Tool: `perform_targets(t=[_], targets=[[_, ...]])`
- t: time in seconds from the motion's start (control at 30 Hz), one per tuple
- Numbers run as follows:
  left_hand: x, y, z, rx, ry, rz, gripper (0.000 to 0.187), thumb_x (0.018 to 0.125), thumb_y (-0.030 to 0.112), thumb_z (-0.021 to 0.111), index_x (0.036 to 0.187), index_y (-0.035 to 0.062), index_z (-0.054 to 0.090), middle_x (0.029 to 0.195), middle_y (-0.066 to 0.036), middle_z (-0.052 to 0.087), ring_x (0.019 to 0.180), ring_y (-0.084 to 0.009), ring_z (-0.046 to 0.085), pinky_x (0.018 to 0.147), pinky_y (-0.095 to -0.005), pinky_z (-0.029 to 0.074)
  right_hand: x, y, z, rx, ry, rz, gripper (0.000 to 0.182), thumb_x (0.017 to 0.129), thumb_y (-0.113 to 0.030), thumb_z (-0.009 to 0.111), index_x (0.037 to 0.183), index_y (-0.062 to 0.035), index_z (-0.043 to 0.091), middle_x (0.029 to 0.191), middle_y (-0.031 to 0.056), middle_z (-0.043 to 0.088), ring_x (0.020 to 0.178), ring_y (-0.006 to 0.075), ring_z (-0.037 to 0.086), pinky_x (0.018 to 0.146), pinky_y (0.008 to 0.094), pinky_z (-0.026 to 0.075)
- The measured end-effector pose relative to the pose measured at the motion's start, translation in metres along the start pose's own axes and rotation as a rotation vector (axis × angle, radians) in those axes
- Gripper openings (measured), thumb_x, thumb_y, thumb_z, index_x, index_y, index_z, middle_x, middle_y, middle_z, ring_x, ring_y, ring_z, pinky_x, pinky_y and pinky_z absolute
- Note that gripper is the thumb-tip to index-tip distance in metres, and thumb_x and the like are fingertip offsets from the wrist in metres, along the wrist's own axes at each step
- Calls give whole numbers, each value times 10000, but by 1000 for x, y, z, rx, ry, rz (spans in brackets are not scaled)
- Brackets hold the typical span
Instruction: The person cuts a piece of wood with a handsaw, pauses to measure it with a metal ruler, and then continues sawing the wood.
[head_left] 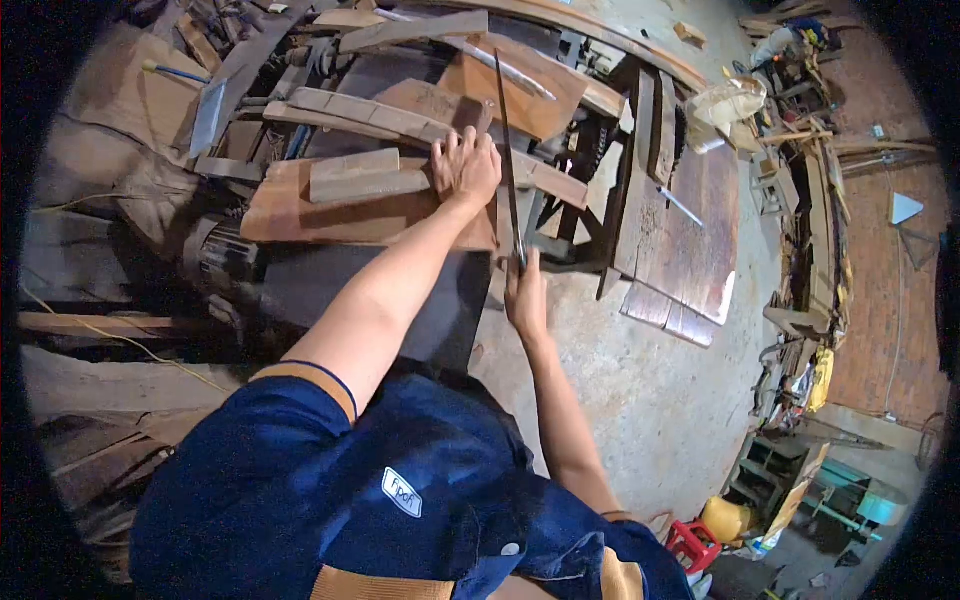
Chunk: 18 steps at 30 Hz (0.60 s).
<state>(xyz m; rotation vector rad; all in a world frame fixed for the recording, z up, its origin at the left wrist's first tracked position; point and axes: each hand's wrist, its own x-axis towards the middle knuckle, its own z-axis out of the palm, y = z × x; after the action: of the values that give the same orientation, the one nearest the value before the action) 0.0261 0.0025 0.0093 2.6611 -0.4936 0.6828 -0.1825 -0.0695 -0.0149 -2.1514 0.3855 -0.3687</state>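
My right hand is closed round the near end of a long, thin dark saw-like tool, which points away from me past the ends of the wood. My left hand presses down on a curved wooden piece, its fingers bent over the wood. Just left of that hand, a short stepped wooden block rests on a wide reddish-brown board. Part of the curved piece is hidden under my left hand, and its end shows right of the blade.
A motor stands left of the bench. Planks lie to the right beside a plastic bag. Wood is stacked along the brick wall. A red stool stands at the lower right on the concrete floor.
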Motion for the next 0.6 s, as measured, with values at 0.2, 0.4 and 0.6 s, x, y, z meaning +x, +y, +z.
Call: perform_targets(t=[0.2, 0.4, 0.6], targets=[[2, 2, 3, -5, -3, -14, 198, 938, 285, 543, 893, 125, 652, 958, -69, 594, 950, -277, 553, 858, -464, 379, -107, -17, -32, -117, -110, 316, 272, 1009, -188, 545, 1189, -9, 448, 824, 343, 610, 787, 559, 593, 611, 585, 429], [0, 3, -3, 15, -46, -21, 215, 947, 300, 524, 918, 132, 654, 1003, -74, 601, 983, -276, 561, 871, -463, 380, -140, -25, -50, -28, -138, 372, 191, 1006, -131, 536, 1138, -12, 465, 758, 310, 563, 772, 555, 565, 582, 524, 427], [1, -2, 3, 18, -33, -2, 209, 943, 301, 534, 920, 135, 659, 996, -73, 600, 977, -270, 562, 860, -466, 385, 9, -25, -1, 52, -33, 173, 206, 1022, -179, 521, 1081, 9, 460, 798, 306, 597, 783, 552, 567, 632, 565, 416]])
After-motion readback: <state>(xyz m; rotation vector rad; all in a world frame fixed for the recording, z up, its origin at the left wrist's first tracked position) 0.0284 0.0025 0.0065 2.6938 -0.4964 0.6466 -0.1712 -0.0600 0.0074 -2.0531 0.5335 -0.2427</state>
